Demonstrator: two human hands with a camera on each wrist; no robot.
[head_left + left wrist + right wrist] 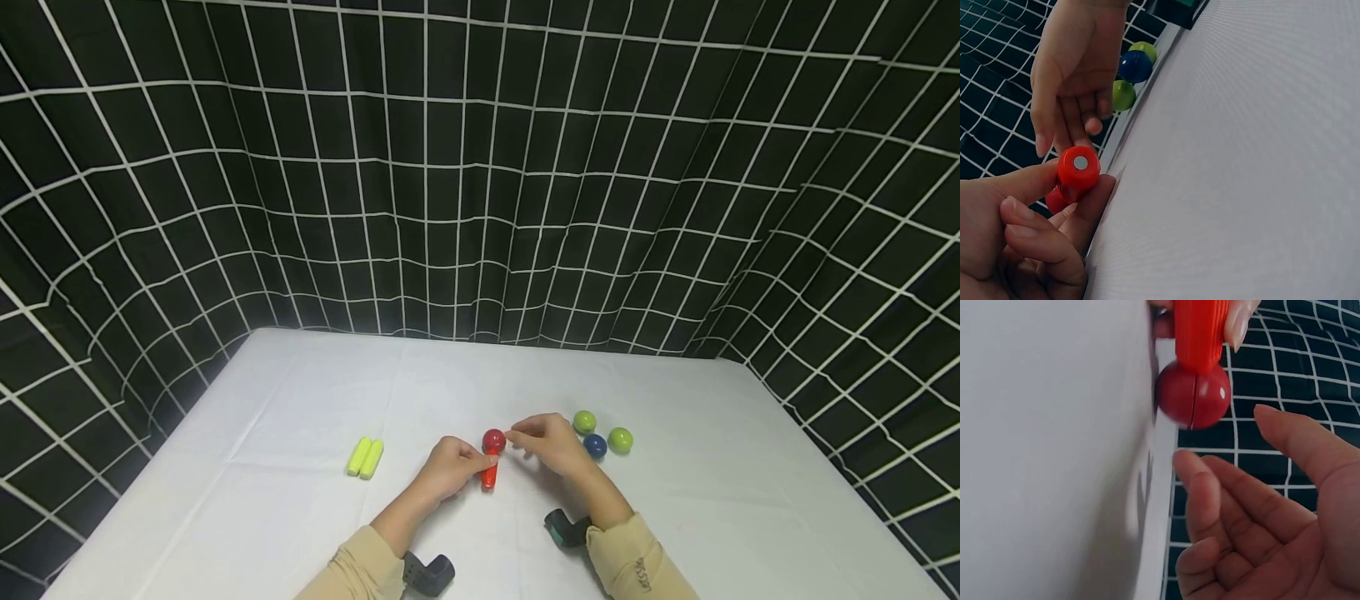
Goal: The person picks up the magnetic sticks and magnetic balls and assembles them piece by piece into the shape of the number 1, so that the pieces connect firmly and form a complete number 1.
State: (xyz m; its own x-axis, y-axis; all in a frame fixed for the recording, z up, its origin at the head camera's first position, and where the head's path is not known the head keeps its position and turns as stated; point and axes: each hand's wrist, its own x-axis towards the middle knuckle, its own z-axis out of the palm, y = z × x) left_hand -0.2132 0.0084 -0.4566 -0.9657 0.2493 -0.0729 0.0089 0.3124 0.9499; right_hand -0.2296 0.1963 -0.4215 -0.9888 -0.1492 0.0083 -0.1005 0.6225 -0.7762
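My left hand pinches a short red stick between thumb and fingers. A pale round spot marks the near end of this stick in the left wrist view. At its far end sits a glossy red ball, touching the stick. In the right wrist view a thin seam runs around the ball. My right hand is just right of the ball, fingers loosely bent and thumb apart, holding nothing. A gap shows between its fingertips and the ball in the right wrist view.
Two yellow-green sticks lie side by side on the white table at the left. Beyond my right hand are a blue ball and two green balls. A dark curtain with white grid lines surrounds the table's back and sides.
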